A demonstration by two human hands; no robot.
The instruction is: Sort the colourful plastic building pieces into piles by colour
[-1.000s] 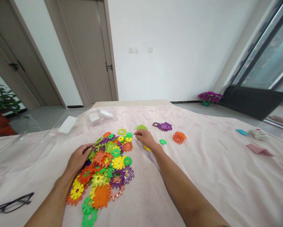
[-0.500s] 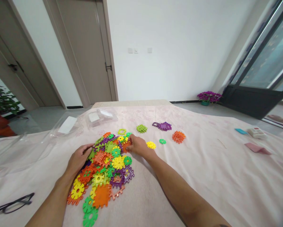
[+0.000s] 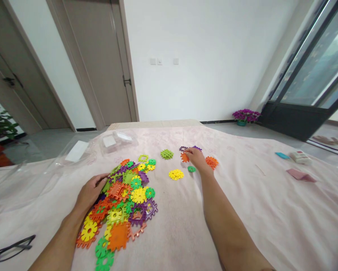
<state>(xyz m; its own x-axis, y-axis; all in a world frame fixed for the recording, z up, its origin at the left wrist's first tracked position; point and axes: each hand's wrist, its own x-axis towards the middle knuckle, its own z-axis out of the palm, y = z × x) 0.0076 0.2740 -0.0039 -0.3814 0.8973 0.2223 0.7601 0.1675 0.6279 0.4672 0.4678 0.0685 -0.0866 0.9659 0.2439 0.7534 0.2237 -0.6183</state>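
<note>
A heap of coloured plastic gear pieces [image 3: 124,199] lies on the pink cloth [image 3: 242,210]. My left hand [image 3: 91,192] rests curled against the heap's left side, fingers touching the pieces. My right hand [image 3: 196,159] reaches out to the far side and pinches a small orange piece [image 3: 184,157]. It is beside the purple pieces [image 3: 186,148] and the orange pile [image 3: 212,162]. A small green gear [image 3: 191,169], a yellow gear [image 3: 176,174] and a light green gear [image 3: 166,154] lie apart near it.
Black glasses [image 3: 9,250] lie at the near left edge. Clear plastic bags [image 3: 78,150] and a clear box [image 3: 116,140] sit at the far left. A teal item [image 3: 282,155], a white box [image 3: 300,157] and a pink pouch [image 3: 300,175] lie at the right.
My right hand went from the heap's top edge out to the right with an orange piece, toward the purple and orange piles. My left hand stayed on the heap.
</note>
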